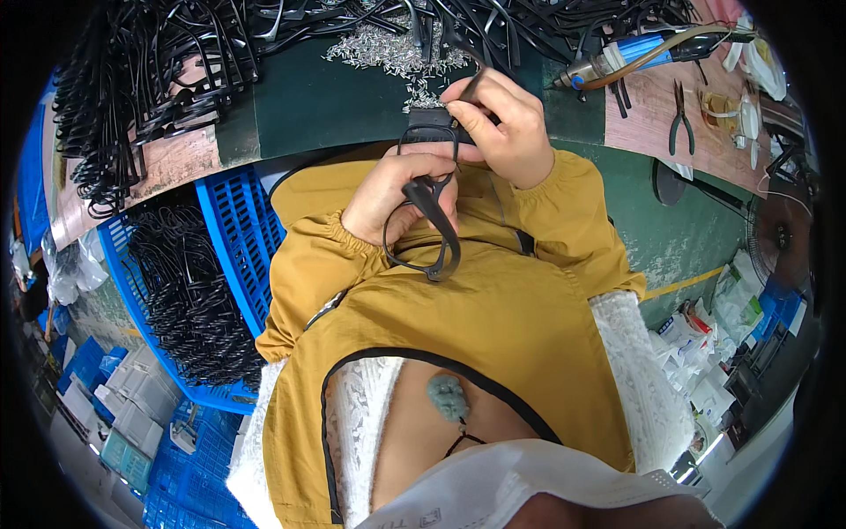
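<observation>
A black eyeglass frame (434, 216) is held in front of my body, its rims upright and one temple hanging down toward me. My left hand (392, 189) is closed around the middle of the frame. Just above it, my right hand (507, 128) pinches a dark eyeglass temple (474, 86) near the frame's far end. Whether that temple is joined to the frame is hidden by the fingers. Beyond both hands lies a small black block (429, 119) at the table edge. Past the block a pile of tiny metallic pins (388, 48) spreads over the green mat.
Black eyeglass parts (159, 79) heap at the table's left, more along the back. A blue-handled power screwdriver (630, 57) and pliers (680, 119) lie right. A blue basket (233, 238) full of black frames stands at my left, and a fan (780, 234) at far right.
</observation>
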Demonstrator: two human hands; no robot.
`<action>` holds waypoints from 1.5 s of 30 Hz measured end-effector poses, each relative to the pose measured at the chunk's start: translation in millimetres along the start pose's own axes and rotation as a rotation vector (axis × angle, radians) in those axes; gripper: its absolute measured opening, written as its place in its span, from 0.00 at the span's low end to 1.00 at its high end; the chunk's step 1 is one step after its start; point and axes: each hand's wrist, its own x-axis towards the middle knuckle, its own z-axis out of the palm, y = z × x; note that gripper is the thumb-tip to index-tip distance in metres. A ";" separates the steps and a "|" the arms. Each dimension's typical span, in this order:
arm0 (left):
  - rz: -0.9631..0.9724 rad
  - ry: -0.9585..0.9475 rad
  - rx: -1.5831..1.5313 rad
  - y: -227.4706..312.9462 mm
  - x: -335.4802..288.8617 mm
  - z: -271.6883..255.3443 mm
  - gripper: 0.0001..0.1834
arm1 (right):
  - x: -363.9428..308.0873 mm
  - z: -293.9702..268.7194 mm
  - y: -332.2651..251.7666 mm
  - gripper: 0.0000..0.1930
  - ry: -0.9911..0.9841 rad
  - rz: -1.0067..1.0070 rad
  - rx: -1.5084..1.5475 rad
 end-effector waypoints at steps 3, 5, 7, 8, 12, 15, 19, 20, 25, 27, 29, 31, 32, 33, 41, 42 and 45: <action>0.066 -0.009 0.070 5.6 -5.4 -2.3 0.23 | -7.2 -12.4 -11.1 0.06 -0.016 0.140 0.024; 0.209 0.032 0.179 7.7 -7.2 0.0 0.29 | -12.6 -37.2 -16.5 0.04 0.302 -0.123 -0.097; 0.319 0.059 0.165 9.4 -5.3 4.5 0.33 | -8.2 -65.0 -6.3 0.10 0.905 -0.091 0.033; 0.379 0.089 0.182 9.6 -2.2 7.3 0.34 | -3.8 -81.6 1.2 0.16 1.152 0.092 0.077; 0.328 -0.066 0.197 13.4 8.8 11.3 0.38 | 25.9 -96.1 47.2 0.15 0.787 0.196 0.427; 0.406 0.044 0.144 13.9 3.9 2.7 0.33 | 52.2 -96.3 55.6 0.13 0.755 0.103 1.070; 0.374 0.054 0.009 4.3 -7.9 -9.7 0.21 | 78.7 -70.2 44.0 0.20 0.215 -0.040 1.365; 0.351 0.051 -0.016 1.1 -8.2 -11.2 0.20 | 82.8 -58.6 43.4 0.18 0.214 -0.085 1.384; 0.237 0.118 -0.051 -3.5 -3.8 -8.9 0.19 | 88.8 -16.6 51.7 0.13 0.297 -0.103 1.460; 0.211 0.120 -0.070 -3.5 -3.6 -3.8 0.19 | 91.7 -15.1 52.2 0.12 0.320 -0.117 1.537; 0.186 0.189 -0.059 -7.3 -4.1 2.9 0.19 | 92.3 -22.0 45.7 0.11 0.454 0.030 1.135; 0.056 0.124 -0.139 -16.6 -3.7 9.4 0.19 | 90.4 -26.6 33.9 0.11 0.382 -0.106 1.587; -0.076 0.132 -0.205 -22.8 -2.2 11.7 0.19 | 84.1 -31.3 25.5 0.09 0.350 -0.097 1.386; -0.136 0.185 -0.277 -28.6 -0.6 13.4 0.17 | 78.7 -34.0 18.5 0.08 0.324 -0.093 1.183; -0.125 0.105 -0.363 -42.6 11.2 2.4 0.13 | 20.1 -17.5 -18.1 0.12 0.420 0.117 1.151; -0.132 0.097 -0.338 -42.8 10.9 1.8 0.13 | 21.8 -15.1 -19.5 0.11 0.425 0.126 1.141; -0.111 0.072 -0.352 -44.3 11.7 -0.2 0.10 | 27.7 -9.8 -24.7 0.10 0.410 0.143 1.097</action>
